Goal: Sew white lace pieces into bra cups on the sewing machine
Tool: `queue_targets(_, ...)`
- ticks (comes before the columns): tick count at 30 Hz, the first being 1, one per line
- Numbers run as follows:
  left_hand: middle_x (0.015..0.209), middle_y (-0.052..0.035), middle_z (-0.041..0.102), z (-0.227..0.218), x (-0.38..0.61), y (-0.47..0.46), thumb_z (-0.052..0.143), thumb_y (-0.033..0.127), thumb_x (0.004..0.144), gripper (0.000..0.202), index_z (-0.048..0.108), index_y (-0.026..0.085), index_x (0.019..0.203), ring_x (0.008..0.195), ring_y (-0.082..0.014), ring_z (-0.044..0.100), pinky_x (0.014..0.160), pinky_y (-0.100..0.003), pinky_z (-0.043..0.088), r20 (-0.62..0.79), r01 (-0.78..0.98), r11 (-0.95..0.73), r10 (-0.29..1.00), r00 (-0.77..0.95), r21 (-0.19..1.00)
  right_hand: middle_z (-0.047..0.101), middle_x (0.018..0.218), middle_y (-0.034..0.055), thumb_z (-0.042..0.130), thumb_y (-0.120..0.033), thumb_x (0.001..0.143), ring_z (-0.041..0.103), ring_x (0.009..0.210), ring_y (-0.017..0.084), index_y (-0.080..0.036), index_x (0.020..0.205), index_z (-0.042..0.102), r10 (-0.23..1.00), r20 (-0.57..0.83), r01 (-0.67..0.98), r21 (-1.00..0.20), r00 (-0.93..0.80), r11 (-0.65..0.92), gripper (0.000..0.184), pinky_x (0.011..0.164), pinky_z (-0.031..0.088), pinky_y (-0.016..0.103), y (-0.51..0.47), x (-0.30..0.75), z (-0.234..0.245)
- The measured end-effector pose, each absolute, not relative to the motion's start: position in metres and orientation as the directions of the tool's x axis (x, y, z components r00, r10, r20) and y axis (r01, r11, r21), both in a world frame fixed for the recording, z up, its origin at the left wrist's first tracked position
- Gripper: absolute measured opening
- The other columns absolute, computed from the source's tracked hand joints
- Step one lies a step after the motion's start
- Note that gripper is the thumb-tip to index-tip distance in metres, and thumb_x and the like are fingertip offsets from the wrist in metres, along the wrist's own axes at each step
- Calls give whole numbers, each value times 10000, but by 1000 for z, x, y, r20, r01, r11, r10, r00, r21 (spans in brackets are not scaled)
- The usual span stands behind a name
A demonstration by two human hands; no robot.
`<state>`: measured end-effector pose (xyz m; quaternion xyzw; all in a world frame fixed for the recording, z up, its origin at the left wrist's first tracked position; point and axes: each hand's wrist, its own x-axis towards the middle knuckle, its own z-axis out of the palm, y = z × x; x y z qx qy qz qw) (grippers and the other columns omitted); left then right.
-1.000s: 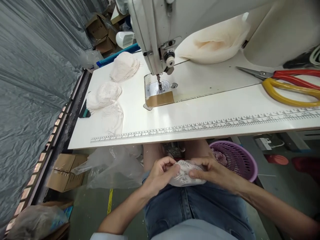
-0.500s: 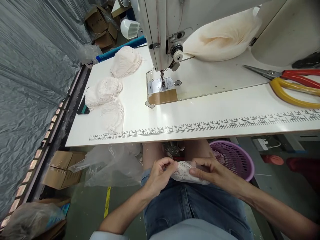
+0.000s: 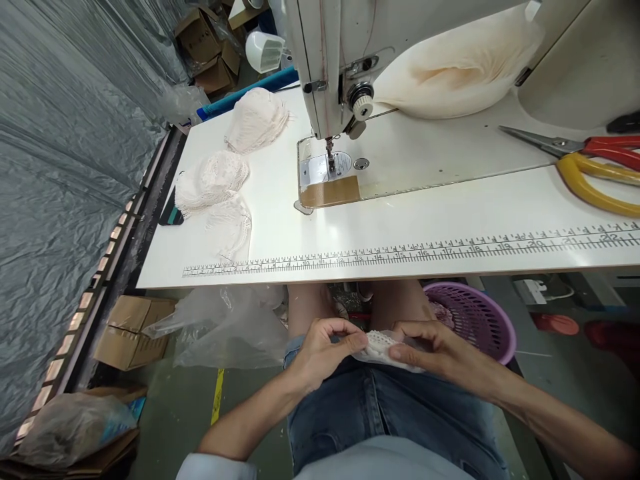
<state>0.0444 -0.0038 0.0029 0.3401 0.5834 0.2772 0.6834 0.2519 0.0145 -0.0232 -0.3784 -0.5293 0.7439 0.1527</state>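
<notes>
A small piece of white lace fabric [image 3: 381,347] is held over my lap, below the table's front edge. My left hand [image 3: 333,350] pinches its left end between thumb and fingers. On the other side, my right hand [image 3: 430,347] grips the right part, with the thumb on top and a sheer edge showing beside the fingers. The fingers cover part of the lace. Ahead on the white table [image 3: 270,227] stands a sewing machine [image 3: 320,73], its needle over the metal plate. Pale lace cup pieces [image 3: 213,180] lie in stacks left of it.
Red-and-yellow scissors [image 3: 590,153] lie at the table's right. Cream cloth [image 3: 460,73] sits under the machine arm. A printed ruler [image 3: 415,257] runs along the front edge. A purple basket [image 3: 480,320] stands below right; a clear plastic bag [image 3: 225,333] hangs lower left near a cardboard box [image 3: 133,330].
Both hands have shifted slightly right with the lace, and it looks more bunched between them. The camera view has moved a little, so the table appears slightly displaced.
</notes>
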Motion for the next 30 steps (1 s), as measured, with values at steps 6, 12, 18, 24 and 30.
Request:
queue_targets(6, 678, -28, 638, 1, 46, -4, 779, 431, 634, 335, 703, 114, 715, 645, -100, 514, 634, -212, 389, -607, -30, 619, 777, 169, 785, 465, 698, -22, 598, -497, 809, 397, 642, 118, -176, 805, 581, 636, -376, 122, -906, -674, -406, 321, 563, 299, 240, 16, 244, -22)
queue_targets(12, 672, -33, 639, 5, 46, -3, 780, 462, 620, 377, 694, 106, 710, 629, -101, 511, 628, -218, 383, -633, -88, 648, 759, 153, 756, 392, 624, -45, 604, -501, 804, 328, 569, 88, -171, 709, 534, 666, -389, 100, -898, -637, -428, 350, 492, 245, 223, 14, 240, -22)
queue_targets(18, 688, -26, 633, 7, 46, -3, 812, 436, 569, 375, 690, 112, 713, 639, -102, 506, 627, -218, 366, -671, 8, 683, 716, 192, 731, 405, 644, -35, 595, -506, 808, 362, 609, 110, -179, 699, 528, 676, -386, 124, -907, -628, -402, 351, 542, 285, 239, 12, 241, -19)
queue_targets(24, 661, -27, 629, 6, 47, -6, 826, 448, 534, 392, 698, 112, 689, 610, -102, 499, 603, -225, 360, -693, -39, 706, 703, 157, 707, 430, 659, -29, 606, -501, 802, 368, 623, 110, -174, 707, 537, 681, -385, 118, -906, -623, -405, 347, 545, 286, 239, 13, 242, -20)
queue_targets(30, 663, -32, 635, 2, 45, -8, 796, 462, 593, 374, 714, 117, 713, 621, -106, 503, 610, -225, 369, -655, -69, 674, 733, 184, 736, 400, 628, -42, 613, -489, 803, 339, 579, 98, -176, 705, 531, 649, -395, 95, -890, -650, -447, 338, 520, 245, 242, 12, 245, -20)
